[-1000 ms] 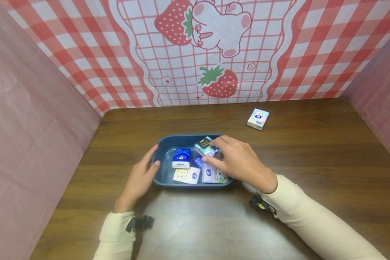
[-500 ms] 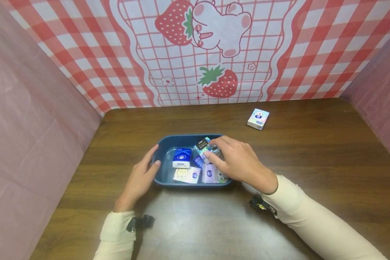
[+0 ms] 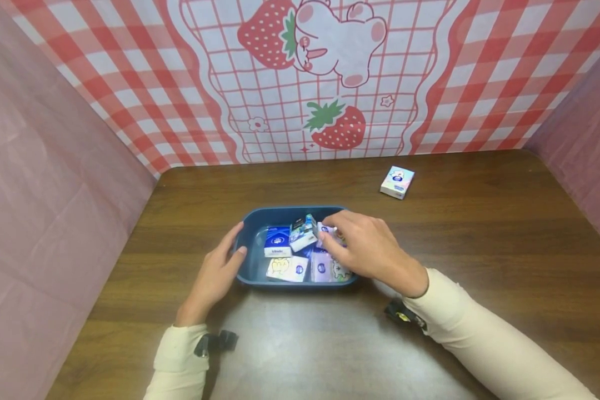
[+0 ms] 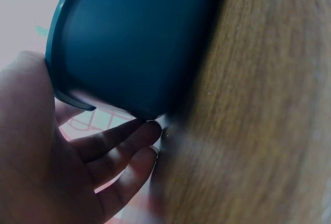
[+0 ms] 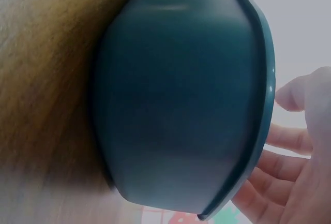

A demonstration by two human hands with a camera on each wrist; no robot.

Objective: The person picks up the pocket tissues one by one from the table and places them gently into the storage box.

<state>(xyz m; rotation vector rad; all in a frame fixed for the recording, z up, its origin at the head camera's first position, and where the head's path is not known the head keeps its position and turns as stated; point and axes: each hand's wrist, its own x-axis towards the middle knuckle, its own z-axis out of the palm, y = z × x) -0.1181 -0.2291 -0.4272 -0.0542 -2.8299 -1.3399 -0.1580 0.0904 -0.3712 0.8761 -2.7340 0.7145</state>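
Note:
A dark blue plastic bin (image 3: 252, 266) holds several small tissue packs. My left hand (image 3: 212, 278) rests against the bin's left end, the thumb at its rim; the left wrist view shows the fingers (image 4: 129, 149) along its outside. My right hand (image 3: 372, 244) reaches over the right rim, thumb and index finger spread at a pale tissue pack (image 3: 325, 229), partly hidden by the hand. Left of those fingertips, a dark floral tissue pack (image 3: 302, 233) leans tilted beside a blue tissue pack (image 3: 278, 240). Along the front lie a white-and-yellow pack (image 3: 287, 269) and a lilac pack (image 3: 322, 268).
One pastel tissue pack (image 3: 397, 182) lies on the wooden table (image 3: 480, 233) behind and right of the bin. A red-and-white checked cloth (image 3: 195, 83) hangs behind the table's far edge, and pink curtains (image 3: 55, 222) flank both sides.
The dark floral pack has shifted left and tipped up next to the blue pack, uncovering the pale pack by my right fingers. My left hand and the bin stay in place.

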